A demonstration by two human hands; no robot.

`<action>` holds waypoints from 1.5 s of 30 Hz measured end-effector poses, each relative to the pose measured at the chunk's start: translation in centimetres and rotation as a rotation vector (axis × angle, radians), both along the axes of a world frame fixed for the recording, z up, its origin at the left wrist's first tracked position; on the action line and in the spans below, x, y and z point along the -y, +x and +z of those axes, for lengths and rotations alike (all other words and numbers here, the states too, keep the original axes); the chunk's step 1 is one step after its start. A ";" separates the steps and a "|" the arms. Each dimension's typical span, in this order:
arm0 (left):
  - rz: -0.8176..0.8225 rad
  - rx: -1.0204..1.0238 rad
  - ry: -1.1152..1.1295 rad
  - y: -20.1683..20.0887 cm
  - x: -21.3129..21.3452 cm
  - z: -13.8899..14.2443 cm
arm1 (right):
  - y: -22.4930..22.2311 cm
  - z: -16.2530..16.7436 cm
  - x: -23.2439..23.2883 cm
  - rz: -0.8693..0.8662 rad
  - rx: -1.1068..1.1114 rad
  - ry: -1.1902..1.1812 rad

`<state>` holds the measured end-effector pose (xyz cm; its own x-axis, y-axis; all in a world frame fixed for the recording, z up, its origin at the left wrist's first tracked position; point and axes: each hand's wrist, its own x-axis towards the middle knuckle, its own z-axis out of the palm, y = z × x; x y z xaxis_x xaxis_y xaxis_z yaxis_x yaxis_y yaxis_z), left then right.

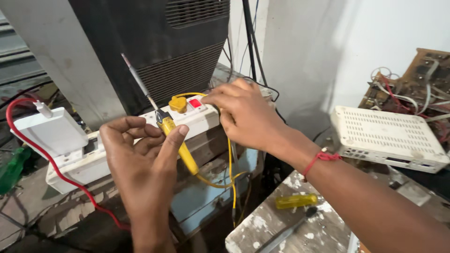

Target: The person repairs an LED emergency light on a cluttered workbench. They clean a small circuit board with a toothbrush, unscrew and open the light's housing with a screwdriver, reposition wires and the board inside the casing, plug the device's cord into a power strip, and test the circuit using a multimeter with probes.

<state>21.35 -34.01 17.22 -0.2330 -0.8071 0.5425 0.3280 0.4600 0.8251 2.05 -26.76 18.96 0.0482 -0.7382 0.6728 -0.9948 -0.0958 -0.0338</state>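
- Head view, landmark: a long white power strip (140, 136) lying across a stack of worn boards, its long axis running from lower left to upper right.
- Behind the strip stands a dark ribbed appliance (164, 47); well apart to its right lie a white perforated box (386, 136) and, beyond that, a bare circuit board (417, 79).
- Left hand (140, 161), in front of the strip's middle, is partly closed: thumb and curled fingers pinch the yellow handle of a soldering iron (178, 140).
- Iron's long axis rises from lower right to upper left; its thin metal tip points up and away, above the strip, and its yellow cord (230, 173) loops down below.
- Right hand (243, 115), the nearer one to the strip's right end, is closed with fingertips on that end, beside a yellow plug (178, 104) and a red rocker switch (195, 103); whether it pinches anything cannot be told.
- Red wire (56, 168) curves over the strip's left end.
- Yellow screwdriver (296, 201) rests on a paint-spattered board, below and right of the strip.
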 end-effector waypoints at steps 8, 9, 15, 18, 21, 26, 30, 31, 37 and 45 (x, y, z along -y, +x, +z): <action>-0.146 -0.112 0.098 -1.9 -3.3 -0.2 | 1.9 1.2 -4.5 -0.026 0.677 0.194; -0.173 -0.129 0.112 -2.2 -3.7 -0.2 | 2.3 1.3 -5.0 -0.052 0.755 0.245; -0.240 -0.178 0.136 -2.9 -6.5 -0.5 | 3.6 0.9 -8.4 0.022 1.039 0.200; -0.311 -0.232 0.199 -3.5 -7.6 -0.7 | 3.8 0.3 -9.9 0.014 1.157 0.167; -0.307 -0.180 0.143 -3.9 -9.0 -1.2 | 3.7 -0.4 -11.2 0.065 1.336 0.174; -0.454 -0.129 0.115 -4.9 -10.6 -1.7 | 3.4 -1.2 -13.4 -0.006 1.593 0.033; -0.391 0.024 -0.149 -4.9 -11.9 -2.0 | 2.9 -0.8 -15.8 -0.043 1.683 -0.042; -0.411 0.048 -0.110 -5.2 -12.3 -2.0 | 2.9 -0.7 -16.4 -0.023 1.664 -0.044; -0.453 0.150 -0.062 -6.4 -14.3 -2.6 | 2.4 -0.7 -20.2 -0.250 1.451 0.018; -0.341 0.247 -0.214 -7.8 -14.1 -5.2 | -1.0 -2.9 -26.3 -0.630 0.998 0.284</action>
